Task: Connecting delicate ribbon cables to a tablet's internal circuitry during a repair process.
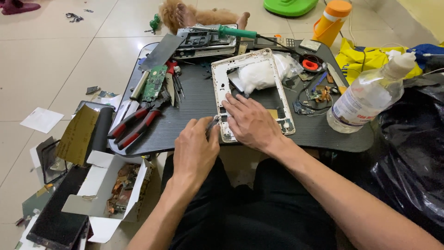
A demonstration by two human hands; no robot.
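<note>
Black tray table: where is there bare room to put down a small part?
On the black tray table, one bare patch lies between the pliers and the white frame. Another lies along the near edge, between the right hand and the clear bottle. The far side is crowded: circuit board, soldering iron, tangled wires.

Even, soft daylight fills the scene, bright on the pale floor tiles (69, 60) and leaving only faint shadows under the hands. The clear plastic bottle (365, 95) and crumpled black plastic bag (411, 157) carry small glints (no harsh glare). Focus is sharp centrally, with wide-angle stretching toward the edges.
</note>
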